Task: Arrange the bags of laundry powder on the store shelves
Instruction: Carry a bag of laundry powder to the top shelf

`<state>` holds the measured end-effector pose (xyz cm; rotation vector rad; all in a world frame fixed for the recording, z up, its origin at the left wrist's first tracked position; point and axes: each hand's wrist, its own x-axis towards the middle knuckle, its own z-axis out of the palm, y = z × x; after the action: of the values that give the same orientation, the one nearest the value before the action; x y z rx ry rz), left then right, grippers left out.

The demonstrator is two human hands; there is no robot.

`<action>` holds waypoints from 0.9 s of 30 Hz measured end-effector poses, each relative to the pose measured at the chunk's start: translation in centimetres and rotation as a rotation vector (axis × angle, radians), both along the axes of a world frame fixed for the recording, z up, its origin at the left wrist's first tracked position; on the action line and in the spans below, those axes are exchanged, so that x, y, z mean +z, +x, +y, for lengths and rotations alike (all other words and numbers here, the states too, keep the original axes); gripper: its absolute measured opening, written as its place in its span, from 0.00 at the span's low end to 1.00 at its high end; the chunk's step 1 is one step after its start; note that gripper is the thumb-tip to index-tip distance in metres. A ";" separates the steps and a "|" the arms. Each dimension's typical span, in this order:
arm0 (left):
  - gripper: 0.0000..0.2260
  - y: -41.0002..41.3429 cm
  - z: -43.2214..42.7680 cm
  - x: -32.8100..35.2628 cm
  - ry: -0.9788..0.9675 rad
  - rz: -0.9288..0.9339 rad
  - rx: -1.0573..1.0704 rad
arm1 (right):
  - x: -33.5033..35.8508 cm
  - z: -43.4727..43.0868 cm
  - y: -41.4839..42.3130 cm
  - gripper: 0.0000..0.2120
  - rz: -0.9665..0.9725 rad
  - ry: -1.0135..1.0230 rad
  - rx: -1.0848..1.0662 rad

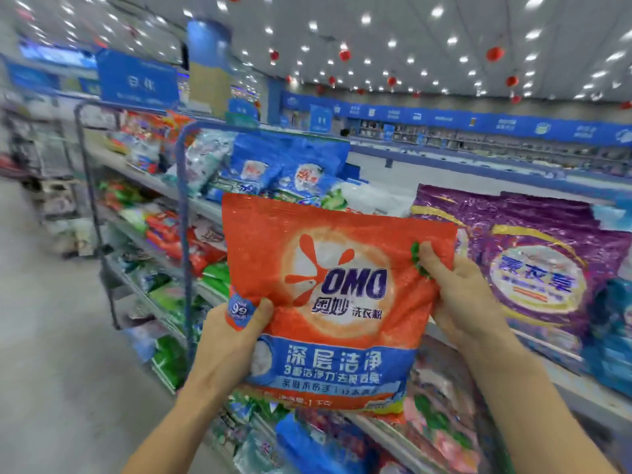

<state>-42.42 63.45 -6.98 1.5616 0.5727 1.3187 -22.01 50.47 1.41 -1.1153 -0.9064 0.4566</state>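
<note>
An orange OMO laundry powder bag (337,302) with a blue band across its lower part is held upright in front of the shelves. My left hand (236,340) grips its lower left edge, thumb on the front. My right hand (458,292) pinches its right edge, thumb pressed into the front. Behind the bag, on the top shelf (386,179), stand blue bags (273,172), and to the right large purple bags (533,268).
Lower shelves (160,230) hold several red, green and blue bags. A blue metal frame (186,268) stands at the shelf front. The aisle floor (51,336) lies to the left. A blue hanging sign (138,78) is above.
</note>
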 end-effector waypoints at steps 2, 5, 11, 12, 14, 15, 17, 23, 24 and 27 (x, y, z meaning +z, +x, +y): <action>0.14 -3.0 3.5 0.4 -0.057 -0.016 0.029 | 0.2 4.8 -2.2 0.08 0.026 -0.020 0.045; 0.12 -7.5 9.2 0.3 -0.132 -0.037 0.075 | 1.2 11.7 -5.4 0.10 -0.181 -0.022 -0.075; 0.17 -15.5 18.1 -0.8 -0.193 0.008 0.239 | 4.3 25.6 -18.4 0.27 -1.066 0.045 -0.217; 0.18 -16.5 19.4 -0.9 -0.210 0.004 0.260 | 4.2 28.3 -20.8 0.28 -1.186 -0.010 -0.194; 0.20 -18.2 21.9 -1.1 -0.238 -0.014 0.319 | 3.6 33.4 -24.6 0.25 -1.335 -0.094 -0.183; 0.21 -18.9 23.2 -1.2 -0.250 -0.025 0.350 | 3.4 35.8 -25.9 0.22 -1.343 -0.095 -0.174; 0.18 -20.4 25.8 -1.5 -0.271 -0.041 0.395 | 2.5 40.1 -28.1 0.17 -1.297 -0.025 -0.139; 0.13 -25.1 36.7 -2.5 -0.233 0.012 0.506 | 1.0 52.7 -32.2 0.16 -1.163 0.203 -0.078; 0.11 -25.9 38.9 -2.5 -0.223 0.033 0.499 | 1.1 54.8 -32.7 0.16 -1.140 0.235 -0.076; 0.08 -28.5 45.7 -2.5 -0.213 0.043 0.378 | 1.9 61.1 -34.4 0.16 -1.103 0.326 -0.027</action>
<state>-70.97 109.16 -9.44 1.3496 1.0393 1.4482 -56.40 111.61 3.29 -1.0395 -1.8338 -0.3974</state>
